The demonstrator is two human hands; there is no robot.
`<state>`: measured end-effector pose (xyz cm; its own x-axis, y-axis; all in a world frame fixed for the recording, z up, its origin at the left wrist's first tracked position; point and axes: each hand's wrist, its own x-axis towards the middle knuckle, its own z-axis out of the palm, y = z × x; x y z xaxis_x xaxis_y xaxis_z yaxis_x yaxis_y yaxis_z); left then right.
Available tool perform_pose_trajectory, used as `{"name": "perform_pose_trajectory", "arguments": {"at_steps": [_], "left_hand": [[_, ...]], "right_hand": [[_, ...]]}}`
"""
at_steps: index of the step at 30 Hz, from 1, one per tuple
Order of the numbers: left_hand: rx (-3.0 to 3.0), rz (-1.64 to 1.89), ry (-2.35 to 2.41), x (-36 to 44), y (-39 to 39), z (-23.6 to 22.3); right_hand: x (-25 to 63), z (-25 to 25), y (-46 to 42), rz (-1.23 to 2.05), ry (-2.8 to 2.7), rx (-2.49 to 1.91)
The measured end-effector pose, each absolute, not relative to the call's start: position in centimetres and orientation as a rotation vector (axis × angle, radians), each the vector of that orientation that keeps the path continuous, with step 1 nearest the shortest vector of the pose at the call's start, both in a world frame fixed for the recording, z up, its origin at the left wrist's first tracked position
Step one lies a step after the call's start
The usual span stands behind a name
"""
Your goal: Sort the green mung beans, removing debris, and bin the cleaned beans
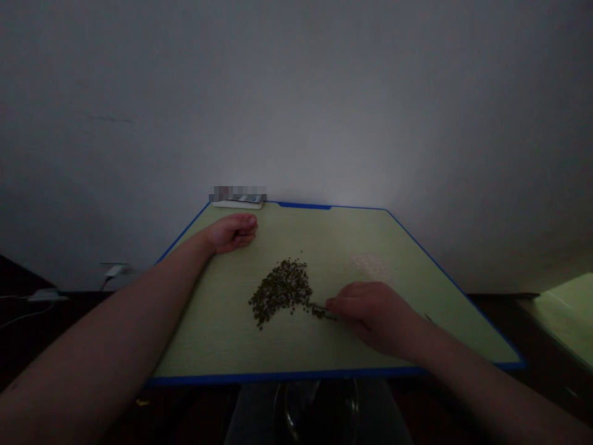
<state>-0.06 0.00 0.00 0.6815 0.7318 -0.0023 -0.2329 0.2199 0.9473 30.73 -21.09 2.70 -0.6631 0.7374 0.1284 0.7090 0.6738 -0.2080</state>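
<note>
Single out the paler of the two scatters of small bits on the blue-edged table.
The pale pinkish scatter, just beyond the bare right hand; the other, a dark brown heap, lies left of that hand.

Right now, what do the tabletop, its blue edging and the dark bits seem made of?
Tabletop: probably laminate, matte and pale, with faint streaks.
Blue edging: likely plastic, given its smooth, even colour.
Dark bits: perhaps dried seeds, dull, small and loose; too blurred to be sure.

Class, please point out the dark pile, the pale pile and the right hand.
Dark pile [283, 285], head view: middle of the heap.
Pale pile [370, 266], head view: middle of the patch.
Right hand [376, 314], head view: back of the hand.
</note>
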Motion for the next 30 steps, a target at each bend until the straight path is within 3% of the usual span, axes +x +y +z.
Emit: {"name": "perform_pose_trajectory", "arguments": {"at_steps": [21,30], "left_hand": [[1.153,0.711,0.518,0.0,0.0,0.0],[1.158,0.702,0.499,-0.1,0.2,-0.2]], "right_hand": [[31.3,2.8,-22.5,0.315,-2.662,-1.109],[29.7,2.1,-23.7,0.121,-2.652,-1.109]]}}
